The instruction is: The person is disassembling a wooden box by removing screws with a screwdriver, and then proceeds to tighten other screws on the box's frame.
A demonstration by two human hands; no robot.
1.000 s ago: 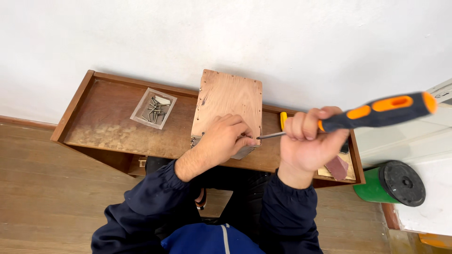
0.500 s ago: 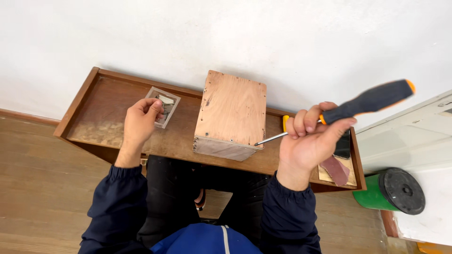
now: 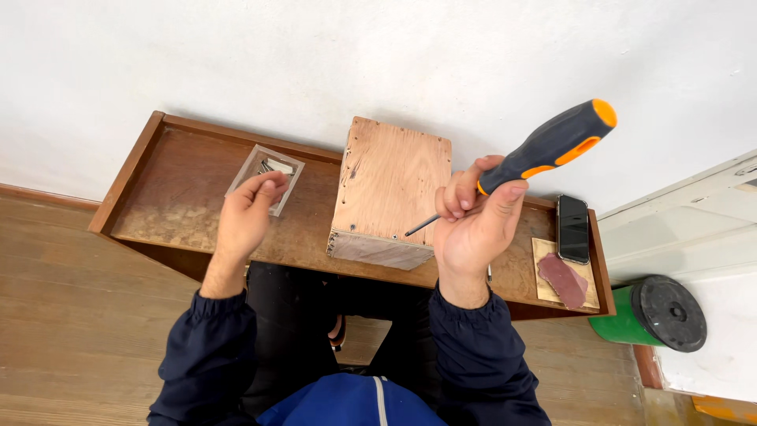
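Note:
A plywood box [image 3: 390, 189] stands on a narrow wooden table [image 3: 181, 197]. My right hand [image 3: 473, 225] grips a screwdriver [image 3: 544, 146] with a black and orange handle; its metal tip points down-left at the box's near right corner. My left hand [image 3: 248, 213] reaches over a small clear tray of screws [image 3: 272, 170] left of the box, with its fingertips pinched together at the tray's near edge. Whether a screw is between the fingers cannot be seen.
A dark phone [image 3: 573, 229] lies at the table's right end, beside a sheet of sandpaper [image 3: 561, 276]. A green cylinder with a black lid [image 3: 658, 312] stands on the floor to the right. A white wall is behind the table.
My left hand left the box's front edge and moved left to the screw tray. My right hand lifted the screwdriver slightly and tilted its handle up.

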